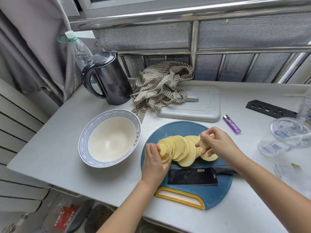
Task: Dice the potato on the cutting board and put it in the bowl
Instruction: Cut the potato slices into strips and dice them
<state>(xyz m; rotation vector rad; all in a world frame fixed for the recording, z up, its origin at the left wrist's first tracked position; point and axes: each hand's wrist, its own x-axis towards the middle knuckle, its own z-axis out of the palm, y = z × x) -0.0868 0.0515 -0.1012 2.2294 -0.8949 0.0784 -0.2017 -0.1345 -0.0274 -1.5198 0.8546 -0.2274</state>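
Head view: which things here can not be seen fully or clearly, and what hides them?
Knife handle, head view: its end runs under the right forearm.
Potato slices, head view: the left hand covers their left end, the right hand part of one slice; count unclear.
Clear bottle, head view: cut off by the right edge.
Bowl rim writing, head view: too small to read.

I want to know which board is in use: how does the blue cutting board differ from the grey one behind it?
The blue board is round; the grey board is rectangular. The blue board carries potato slices and a cleaver; the grey board has a striped cloth over one corner. Both lie flat on the white counter.
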